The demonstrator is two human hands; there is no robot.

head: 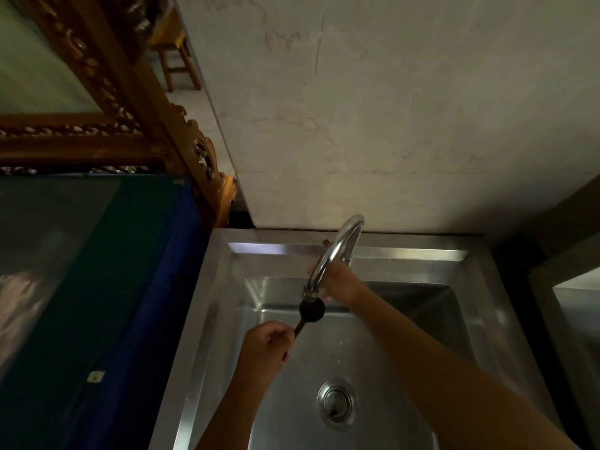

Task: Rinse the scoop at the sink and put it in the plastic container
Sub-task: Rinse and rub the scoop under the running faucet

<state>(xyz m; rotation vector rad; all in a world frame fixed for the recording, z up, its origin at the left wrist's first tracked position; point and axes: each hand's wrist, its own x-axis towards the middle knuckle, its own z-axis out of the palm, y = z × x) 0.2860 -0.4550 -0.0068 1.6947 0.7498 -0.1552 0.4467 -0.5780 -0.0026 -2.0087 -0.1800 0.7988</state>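
A small dark scoop with a round bowl and thin handle is held right under the spout of the curved chrome faucet. My left hand is closed around the end of the scoop's handle, over the steel sink. My right hand reaches behind the faucet neck near its base; its fingers are partly hidden by the pipe, so its grip is unclear. No running water is visible. No plastic container is in view.
The sink drain lies below my arms. A dark green and blue surface borders the sink on the left. A carved wooden frame stands behind it. A pale wall rises behind the faucet.
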